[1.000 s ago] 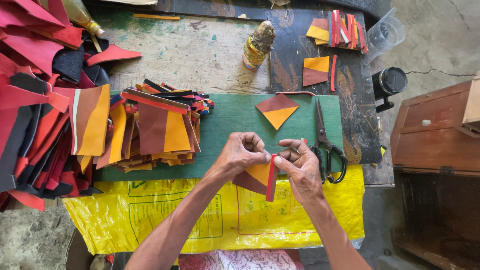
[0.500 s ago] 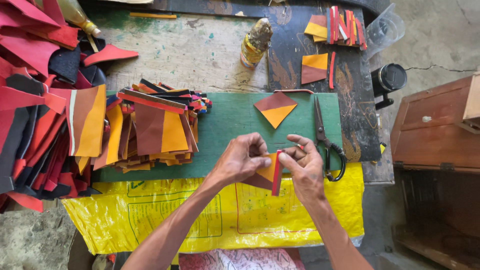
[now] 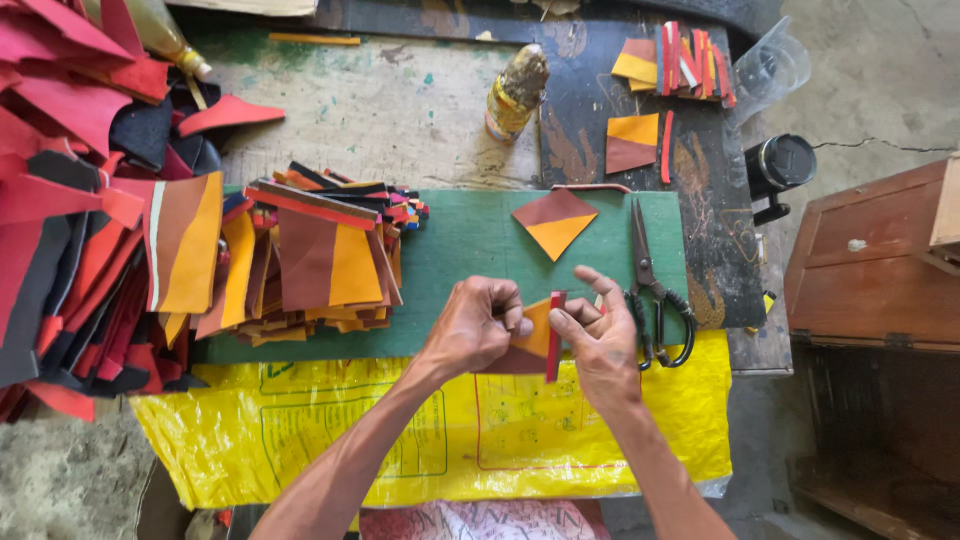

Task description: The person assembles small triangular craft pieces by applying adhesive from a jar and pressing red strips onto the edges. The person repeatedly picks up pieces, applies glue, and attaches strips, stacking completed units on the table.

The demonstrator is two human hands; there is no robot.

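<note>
Both hands pinch one small patch [image 3: 532,332], orange over brown, above the front edge of the green mat [image 3: 470,250]. The left hand [image 3: 472,328] grips its left side with curled fingers; the right hand [image 3: 598,340] presses a red strip [image 3: 553,335] along its right edge. That strip could slip or set crooked if the right grip loosens, I'd say, and the scissors [image 3: 655,290] lie just beside the knuckles. Compared with a second ago, the strip stands straighter and the hands have shifted slightly.

Orange-and-brown leather piece [image 3: 532,335] with red strip [image 3: 554,335], green mat [image 3: 470,260], yellow sheet [image 3: 420,430], black scissors [image 3: 650,290]
</note>
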